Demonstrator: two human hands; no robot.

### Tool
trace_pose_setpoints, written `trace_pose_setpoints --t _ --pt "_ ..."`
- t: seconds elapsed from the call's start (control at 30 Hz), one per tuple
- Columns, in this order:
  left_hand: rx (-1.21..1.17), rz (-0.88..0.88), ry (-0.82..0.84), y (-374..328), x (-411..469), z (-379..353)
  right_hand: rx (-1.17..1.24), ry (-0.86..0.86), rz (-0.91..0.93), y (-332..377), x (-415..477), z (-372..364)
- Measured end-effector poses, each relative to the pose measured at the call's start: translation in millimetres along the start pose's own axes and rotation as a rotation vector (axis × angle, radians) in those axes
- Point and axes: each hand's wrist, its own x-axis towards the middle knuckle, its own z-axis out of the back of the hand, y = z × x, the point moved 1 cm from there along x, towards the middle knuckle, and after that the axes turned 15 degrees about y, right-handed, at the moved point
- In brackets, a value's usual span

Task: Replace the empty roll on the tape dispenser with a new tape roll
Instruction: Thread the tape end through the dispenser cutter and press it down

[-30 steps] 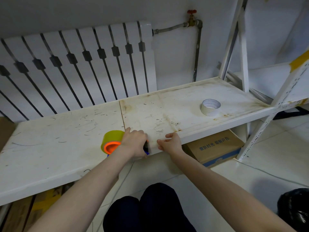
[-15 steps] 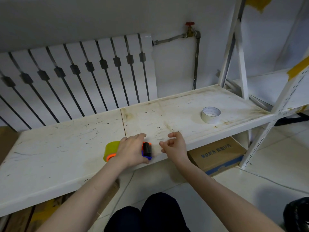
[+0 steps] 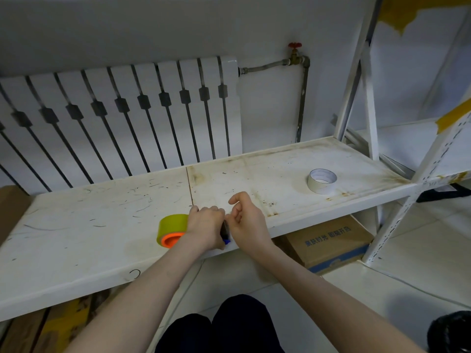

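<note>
Head view: tape dispenser [image 3: 225, 231] sits at the front edge of the white shelf [image 3: 89, 225], mostly hidden under the left hand [image 3: 205, 229], whose fingers are clamped over its top; only a dark roller and a blue tip show just right of those fingers. Just left of them, touching the hand, is the yellow-green tape roll [image 3: 171, 225] on its orange hub. The right hand [image 3: 246, 222] hovers just beside the dispenser, fingers curled and apart, holding nothing. Well right of both hands, the empty white roll [image 3: 322, 180] lies flat on the shelf. Below, a cardboard box [image 3: 328, 244] sits on the floor.
</note>
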Motion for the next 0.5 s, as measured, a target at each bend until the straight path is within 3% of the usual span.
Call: trace_pose_setpoints --t 0.37,0.5 --pt "0.138 0.077 0.054 14.0 6.4 -7.9 0.542 -0.086 -0.387 -34.6 16.3 -6.5" --pt "0.189 0.061 0.085 21.8 7.4 -9.9 0.521 -0.079 -0.474 -41.8 22.5 -15.5"
